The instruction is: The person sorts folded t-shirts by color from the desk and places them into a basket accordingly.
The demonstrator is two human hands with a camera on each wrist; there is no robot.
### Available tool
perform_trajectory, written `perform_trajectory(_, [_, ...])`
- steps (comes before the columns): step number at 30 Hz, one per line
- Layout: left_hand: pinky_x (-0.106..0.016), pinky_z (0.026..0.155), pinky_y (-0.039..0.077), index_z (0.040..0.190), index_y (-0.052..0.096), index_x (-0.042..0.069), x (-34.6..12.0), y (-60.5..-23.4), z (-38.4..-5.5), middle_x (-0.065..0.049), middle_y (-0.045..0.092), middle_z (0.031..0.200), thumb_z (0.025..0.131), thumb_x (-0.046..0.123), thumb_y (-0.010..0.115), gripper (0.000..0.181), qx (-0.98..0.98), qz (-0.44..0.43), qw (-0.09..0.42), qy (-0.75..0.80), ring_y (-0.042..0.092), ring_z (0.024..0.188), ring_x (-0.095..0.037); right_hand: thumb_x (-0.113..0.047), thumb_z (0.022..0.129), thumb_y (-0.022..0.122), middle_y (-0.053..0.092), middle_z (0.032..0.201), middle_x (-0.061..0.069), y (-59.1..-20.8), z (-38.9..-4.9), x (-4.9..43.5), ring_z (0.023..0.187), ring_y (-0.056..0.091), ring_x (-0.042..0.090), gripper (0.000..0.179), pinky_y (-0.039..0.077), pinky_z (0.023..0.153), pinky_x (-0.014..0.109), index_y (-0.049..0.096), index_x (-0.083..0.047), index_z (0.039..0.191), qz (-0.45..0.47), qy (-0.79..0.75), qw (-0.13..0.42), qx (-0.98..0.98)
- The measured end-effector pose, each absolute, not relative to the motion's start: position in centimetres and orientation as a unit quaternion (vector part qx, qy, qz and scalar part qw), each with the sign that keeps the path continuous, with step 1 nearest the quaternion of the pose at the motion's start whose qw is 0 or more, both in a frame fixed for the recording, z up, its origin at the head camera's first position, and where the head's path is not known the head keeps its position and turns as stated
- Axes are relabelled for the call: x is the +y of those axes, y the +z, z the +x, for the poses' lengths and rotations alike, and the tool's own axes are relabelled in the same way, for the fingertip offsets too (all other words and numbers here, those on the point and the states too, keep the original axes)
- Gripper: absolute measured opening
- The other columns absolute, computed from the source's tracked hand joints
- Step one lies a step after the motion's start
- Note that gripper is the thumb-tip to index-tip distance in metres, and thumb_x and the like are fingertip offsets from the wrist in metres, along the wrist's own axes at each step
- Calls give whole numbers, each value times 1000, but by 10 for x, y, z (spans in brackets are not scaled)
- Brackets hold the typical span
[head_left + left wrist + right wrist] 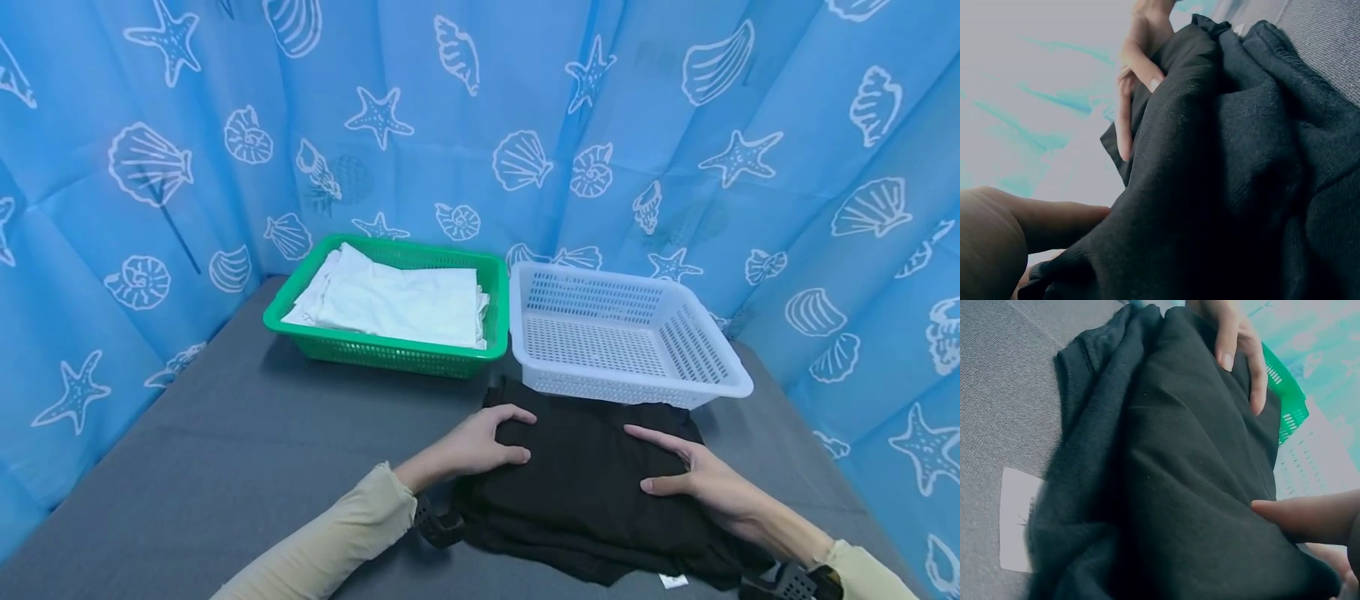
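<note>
A folded black garment (577, 475) lies in front of the baskets, its layers loose along the near edge. My left hand (480, 442) grips its left side, thumb and index finger on top and the other fingers hidden beneath. On the opposite side my right hand (701, 479) holds it the same way, with the thumb (1304, 515) pressed on the cloth. A white label (672, 581) sticks out from under the near edge. In the left wrist view the cloth (1172, 156) bulges in soft folds between both hands.
Behind to the left stands a green basket (390, 357) with folded white cloth (397, 300) in it. Beside it is a white plastic basket (630, 379), close behind the garment. A grey cloth (225, 467) covers the table, and a blue shell-patterned curtain (480, 125) hangs around it.
</note>
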State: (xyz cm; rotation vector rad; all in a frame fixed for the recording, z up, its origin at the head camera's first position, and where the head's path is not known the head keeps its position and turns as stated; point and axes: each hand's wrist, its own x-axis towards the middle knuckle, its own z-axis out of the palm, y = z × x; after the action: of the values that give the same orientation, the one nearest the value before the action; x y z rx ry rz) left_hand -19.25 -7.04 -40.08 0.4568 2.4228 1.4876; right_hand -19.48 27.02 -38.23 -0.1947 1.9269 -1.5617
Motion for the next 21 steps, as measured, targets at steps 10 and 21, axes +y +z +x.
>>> perform_trajectory(10, [-48,98,41,127,64,17,-69,-402,-193,-6,55,133,87,14,77,42,835,151,118,515,51,115,-24,-7,88,73,42,145,20,-381,-193,264,114,58,29,76,51,89,43,35,-10,154,-51,-591,283,753])
perform_trajectory(21, [-47,102,39,136,60,14,-69,-386,-187,-6,53,138,88,11,76,51,834,180,118,508,49,123,-23,-9,92,69,51,139,21,-363,-187,273,113,61,29,71,53,87,44,34,-6,153,-84,-583,262,765])
